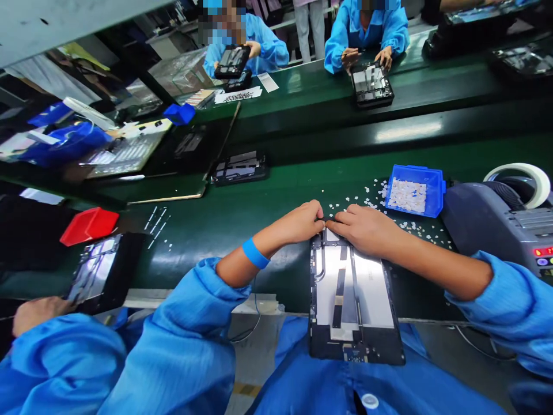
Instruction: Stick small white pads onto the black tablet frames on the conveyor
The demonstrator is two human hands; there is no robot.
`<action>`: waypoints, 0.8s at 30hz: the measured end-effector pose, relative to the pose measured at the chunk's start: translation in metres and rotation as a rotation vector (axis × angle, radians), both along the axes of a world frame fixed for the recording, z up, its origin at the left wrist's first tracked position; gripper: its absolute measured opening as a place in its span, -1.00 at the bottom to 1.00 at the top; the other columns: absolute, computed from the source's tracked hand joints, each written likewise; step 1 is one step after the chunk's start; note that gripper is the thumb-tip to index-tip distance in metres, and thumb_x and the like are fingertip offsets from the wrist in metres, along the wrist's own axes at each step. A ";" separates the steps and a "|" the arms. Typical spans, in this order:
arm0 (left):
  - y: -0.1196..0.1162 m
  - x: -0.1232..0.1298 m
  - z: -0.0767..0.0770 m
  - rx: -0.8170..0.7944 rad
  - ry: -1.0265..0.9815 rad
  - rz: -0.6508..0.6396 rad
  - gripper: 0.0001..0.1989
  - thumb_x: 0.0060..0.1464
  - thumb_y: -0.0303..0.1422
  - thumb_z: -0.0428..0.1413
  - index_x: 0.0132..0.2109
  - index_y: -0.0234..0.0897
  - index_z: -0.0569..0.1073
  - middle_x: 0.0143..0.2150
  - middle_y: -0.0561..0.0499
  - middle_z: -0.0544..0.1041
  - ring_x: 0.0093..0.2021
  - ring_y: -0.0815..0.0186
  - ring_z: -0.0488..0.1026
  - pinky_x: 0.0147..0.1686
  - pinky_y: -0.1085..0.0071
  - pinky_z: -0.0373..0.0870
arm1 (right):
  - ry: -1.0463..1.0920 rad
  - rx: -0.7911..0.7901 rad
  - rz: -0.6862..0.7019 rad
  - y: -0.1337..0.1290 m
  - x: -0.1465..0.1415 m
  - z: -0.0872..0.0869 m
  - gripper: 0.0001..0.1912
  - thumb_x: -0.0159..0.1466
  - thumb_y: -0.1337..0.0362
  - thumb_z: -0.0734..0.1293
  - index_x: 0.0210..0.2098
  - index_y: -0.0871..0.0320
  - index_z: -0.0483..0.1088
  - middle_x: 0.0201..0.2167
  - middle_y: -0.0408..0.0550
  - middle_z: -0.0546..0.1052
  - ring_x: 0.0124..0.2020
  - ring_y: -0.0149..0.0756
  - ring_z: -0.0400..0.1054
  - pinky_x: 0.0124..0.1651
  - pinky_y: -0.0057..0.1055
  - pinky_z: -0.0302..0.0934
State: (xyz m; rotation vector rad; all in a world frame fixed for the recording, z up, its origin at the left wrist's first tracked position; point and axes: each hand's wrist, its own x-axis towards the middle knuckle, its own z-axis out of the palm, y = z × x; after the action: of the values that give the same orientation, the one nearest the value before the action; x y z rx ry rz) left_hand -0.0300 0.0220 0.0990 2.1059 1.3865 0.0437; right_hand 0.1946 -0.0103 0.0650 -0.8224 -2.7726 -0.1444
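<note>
An opened tablet-like device [375,294] with white panels and dark strips inside lies in front of me, its near end overhanging the green table's edge. At its far end, my left hand [307,222], with a blue band on the wrist, has its fingers curled together at the top left corner. My right hand [360,227] rests over the top edge, its fingertips meeting those of the left. Whatever the fingertips pinch is too small to make out. Small white pieces [369,202] lie scattered just beyond my hands.
A blue bin [437,193] of white pieces and a grey machine [479,225] with a tape roll [542,184] stand right. Left are a red bin [88,226] and a neighbour's hand [41,314] by another device [97,271]. Two people work across the green table [302,167].
</note>
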 end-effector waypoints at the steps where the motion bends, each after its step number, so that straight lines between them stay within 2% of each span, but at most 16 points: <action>1: 0.000 0.000 -0.002 -0.020 -0.028 0.023 -0.91 0.13 -0.47 0.10 -0.23 -0.21 0.34 -0.29 0.04 0.45 -0.27 0.25 0.41 -0.27 0.35 0.30 | 0.002 0.004 0.004 0.000 0.000 0.000 -0.67 0.46 0.41 0.21 0.13 0.21 0.50 -0.22 0.04 0.52 -0.24 -0.15 0.20 -0.25 -0.24 0.03; 7: -0.004 -0.001 -0.007 -0.172 -0.222 0.190 -0.89 0.10 -0.50 0.09 -0.22 -0.23 0.36 -0.38 0.11 0.41 -0.36 0.32 0.38 -0.40 0.40 0.24 | -0.008 0.003 0.025 0.001 0.001 0.002 -0.64 0.44 0.43 0.22 0.16 0.22 0.48 -0.21 0.03 0.53 -0.26 -0.16 0.20 -0.25 -0.24 0.05; 10: -0.016 -0.005 -0.005 -0.023 -0.241 0.187 -0.87 0.15 -0.51 0.04 -0.16 -0.25 0.39 -0.29 0.05 0.49 -0.29 0.29 0.44 -0.31 0.37 0.34 | -0.006 -0.001 0.025 0.002 0.002 0.002 -0.64 0.45 0.41 0.21 0.17 0.22 0.47 -0.20 0.04 0.53 -0.26 -0.16 0.21 -0.24 -0.24 0.06; 13: -0.038 -0.014 0.001 0.282 -0.105 0.061 -0.83 0.26 -0.48 0.01 -0.08 -0.27 0.47 -0.12 -0.08 0.55 -0.09 0.17 0.48 -0.08 0.23 0.41 | -0.005 -0.015 0.024 0.002 0.002 0.002 -0.62 0.46 0.40 0.21 0.19 0.22 0.47 -0.18 0.07 0.54 -0.25 -0.17 0.23 -0.22 -0.26 0.09; 15: -0.052 -0.019 0.004 0.408 0.037 -0.034 -0.81 0.33 -0.44 0.01 -0.05 -0.27 0.52 -0.07 -0.12 0.57 -0.05 0.11 0.48 -0.03 0.15 0.40 | 0.006 -0.026 0.021 0.002 0.002 0.002 -0.62 0.47 0.39 0.20 0.20 0.21 0.47 -0.17 0.07 0.55 -0.24 -0.17 0.25 -0.21 -0.26 0.11; 18: -0.062 -0.023 0.008 0.458 0.146 -0.098 -0.79 0.37 -0.38 0.04 -0.02 -0.25 0.57 -0.07 -0.12 0.60 -0.08 0.10 0.49 -0.07 0.15 0.39 | 0.025 -0.045 0.020 0.002 0.001 0.002 -0.62 0.48 0.39 0.19 0.19 0.21 0.49 -0.16 0.08 0.57 -0.24 -0.16 0.28 -0.20 -0.25 0.14; 24: -0.056 -0.017 0.013 0.461 0.121 -0.065 -0.76 0.41 -0.35 0.03 0.02 -0.27 0.58 -0.06 -0.10 0.62 -0.05 0.12 0.51 -0.04 0.17 0.40 | 0.101 -0.152 -0.055 0.002 0.002 0.002 -0.64 0.47 0.41 0.19 0.10 0.17 0.56 -0.07 0.07 0.63 -0.17 -0.14 0.40 -0.09 -0.23 0.25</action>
State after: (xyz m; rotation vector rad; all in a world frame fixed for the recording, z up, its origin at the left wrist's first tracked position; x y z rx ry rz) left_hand -0.0469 -0.0345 0.1115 2.5658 1.4852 0.2327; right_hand 0.1964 -0.0079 0.0669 -0.9167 -2.6922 0.0967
